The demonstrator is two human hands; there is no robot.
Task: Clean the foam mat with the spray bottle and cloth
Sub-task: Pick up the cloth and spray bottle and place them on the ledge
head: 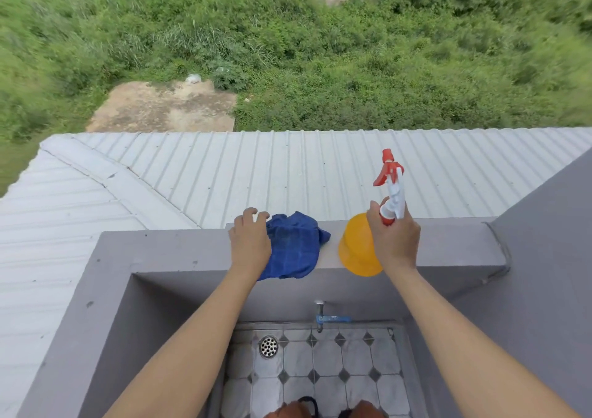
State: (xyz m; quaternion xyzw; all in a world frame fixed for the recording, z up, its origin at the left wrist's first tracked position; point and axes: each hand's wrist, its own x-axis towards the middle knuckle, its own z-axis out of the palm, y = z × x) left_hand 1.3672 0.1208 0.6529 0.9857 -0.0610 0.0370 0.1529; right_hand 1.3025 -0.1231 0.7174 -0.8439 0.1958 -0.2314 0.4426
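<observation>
On one ledge (448,244): one cloth (293,246) (blue), one spray bottle (358,247), two hands.

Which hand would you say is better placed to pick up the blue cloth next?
Left: the left hand already rests on the blue cloth, while the right hand grips the spray bottle.

We counted one blue cloth (293,247) and one yellow spray bottle (358,247) on the ledge (179,251). We also counted two hands, one tap (331,319) and one floor drain (268,347).
</observation>
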